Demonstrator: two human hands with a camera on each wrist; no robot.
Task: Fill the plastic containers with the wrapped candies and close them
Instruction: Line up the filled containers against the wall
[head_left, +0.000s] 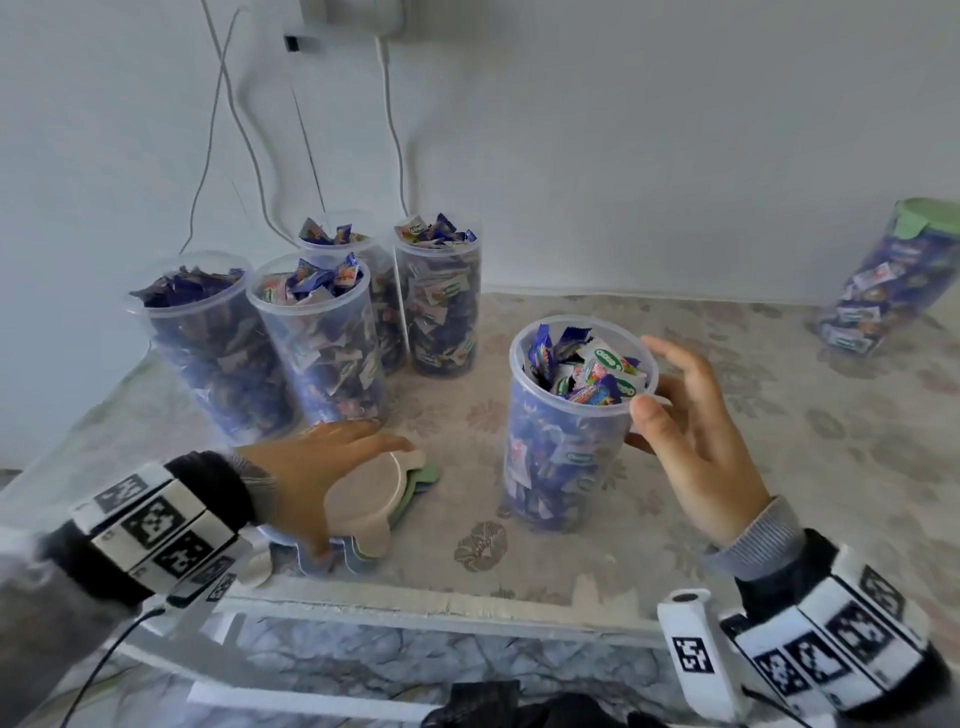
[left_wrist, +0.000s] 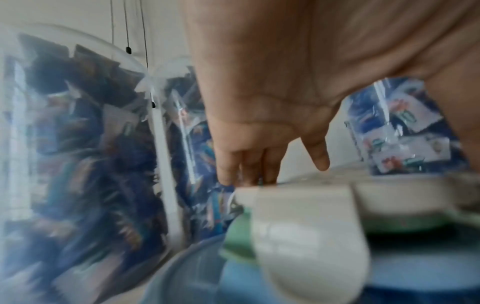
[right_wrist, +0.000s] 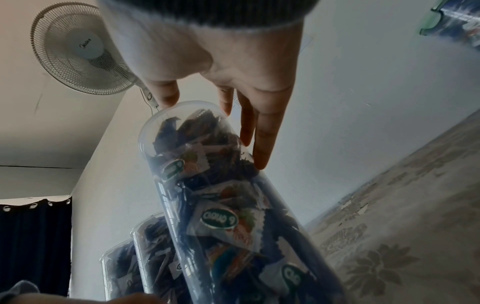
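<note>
A clear plastic container (head_left: 571, 441) full of wrapped candies stands open at the table's middle; it shows close up in the right wrist view (right_wrist: 221, 205). My right hand (head_left: 691, 421) (right_wrist: 246, 72) holds its top, thumb at the near rim and fingers along the far side. My left hand (head_left: 311, 473) (left_wrist: 259, 123) grips a beige lid (head_left: 363, 493) (left_wrist: 298, 226), tilted on top of a small lid stack, with a green lid (head_left: 415, 493) (left_wrist: 239, 240) and a blue one beneath. Several more open candy-filled containers (head_left: 322, 343) stand at the back left.
A closed container with a green lid (head_left: 878, 280) (right_wrist: 457, 24) leans at the far right by the wall. Cables hang down the wall behind the containers. The table's front edge (head_left: 415, 608) lies just below the lids. A wall fan (right_wrist: 80, 47) hangs overhead.
</note>
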